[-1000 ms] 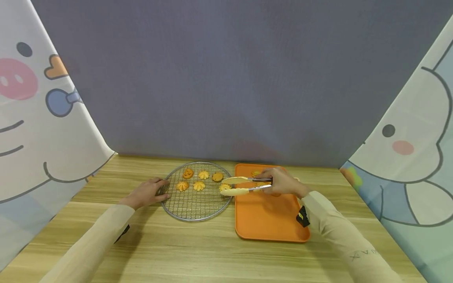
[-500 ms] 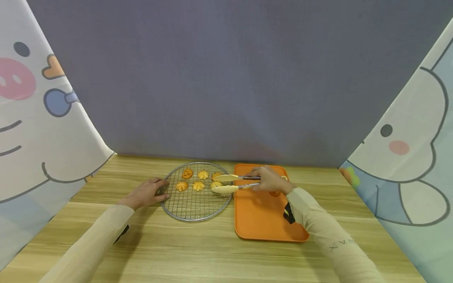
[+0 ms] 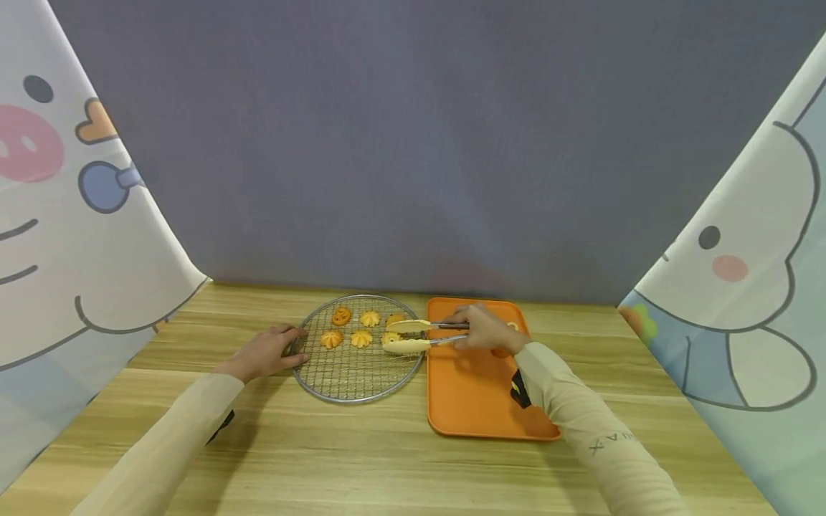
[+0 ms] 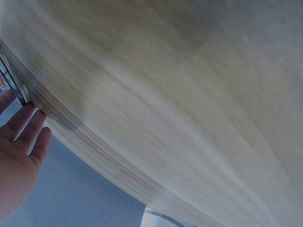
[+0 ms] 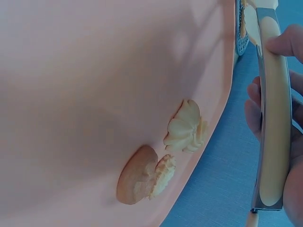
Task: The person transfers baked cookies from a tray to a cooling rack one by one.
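My right hand grips tongs with pale tips and metal arms; in the right wrist view the fingers wrap the beige handle. Between the tong tips, over the right part of the round wire rack, is a yellow piped cookie. A brown round cookie behind it is partly covered by the upper tip. Farther left on the rack lie another brown round cookie and several piped cookies. My left hand rests with extended fingers at the rack's left rim.
An orange tray stands right of the rack, its far part under my right hand. On it, in the right wrist view, lie a piped cookie and a flat round cookie. A grey cloth wall rises behind the wooden table.
My right hand has moved left, carrying the tongs and the piped cookie farther over the rack beside the other cookies. My left hand has stayed at the rim.
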A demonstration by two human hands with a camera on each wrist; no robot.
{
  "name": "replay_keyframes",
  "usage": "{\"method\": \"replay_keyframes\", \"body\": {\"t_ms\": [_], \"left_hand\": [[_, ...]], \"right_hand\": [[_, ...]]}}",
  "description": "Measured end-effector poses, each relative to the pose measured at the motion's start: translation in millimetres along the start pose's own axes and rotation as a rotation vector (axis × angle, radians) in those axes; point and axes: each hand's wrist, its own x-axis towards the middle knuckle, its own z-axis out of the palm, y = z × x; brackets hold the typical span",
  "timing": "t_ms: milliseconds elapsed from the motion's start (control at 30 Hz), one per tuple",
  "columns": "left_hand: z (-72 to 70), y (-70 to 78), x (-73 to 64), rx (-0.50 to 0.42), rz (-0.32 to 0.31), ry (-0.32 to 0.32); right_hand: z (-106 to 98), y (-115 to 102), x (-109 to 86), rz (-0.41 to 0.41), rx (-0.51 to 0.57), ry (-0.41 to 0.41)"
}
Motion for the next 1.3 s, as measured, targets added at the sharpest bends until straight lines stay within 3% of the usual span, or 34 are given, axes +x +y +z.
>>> {"method": "replay_keyframes", "body": {"t_ms": [267, 733, 967, 1300], "left_hand": [[-0.2, -0.7, 0.6, -0.001, 0.008, 0.000], [1.2, -2.0, 1.1, 0.004, 0.003, -0.008], [0.8, -2.1, 1.3, 0.005, -0.003, -0.008], [1.7, -2.3, 0.8, 0.008, 0.004, 0.003]], "right_hand": [[-0.4, -0.5, -0.9, 0.037, 0.005, -0.011], [-6.7, 2.0, -2.6, 0.000, 0.047, 0.012], [-15.4, 6.1, -10.8, 0.108, 0.031, 0.045], [-27.4, 17.7, -30.4, 0.169, -0.010, 0.123]]}}
